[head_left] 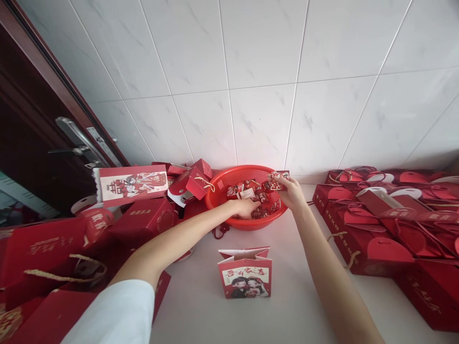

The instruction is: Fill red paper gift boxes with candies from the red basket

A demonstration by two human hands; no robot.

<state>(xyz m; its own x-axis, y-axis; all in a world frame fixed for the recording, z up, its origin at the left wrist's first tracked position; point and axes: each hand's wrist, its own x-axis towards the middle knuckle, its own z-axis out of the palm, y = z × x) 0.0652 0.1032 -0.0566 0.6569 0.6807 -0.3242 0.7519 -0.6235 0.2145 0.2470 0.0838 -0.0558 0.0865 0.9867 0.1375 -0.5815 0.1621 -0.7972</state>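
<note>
a: where are the small packets (260, 197)?
b: loose in the red basket (247, 224), whose raised sides presumably stop them sliding across the table (201, 306).
a: and the right hand (293, 192)?
b: its grip pinches some printed red packets (274, 182) between thumb and fingers, above the basket's right rim. i can't tell how many. probably held off to that side so the other arm has room.
a: the left hand (246, 209)?
b: down among the loose ones, fingertips partly buried, so i cannot tell whether its grip has closed on anything.
a: why is the paper bag (246, 282) there?
b: it stands upright in front of the basket, between the forearms, mouth upward; that spot seems handy for either hand.
a: and the red boxes (373, 251)?
b: crowded to both sides, likely to stay out of the arms' way.
</note>
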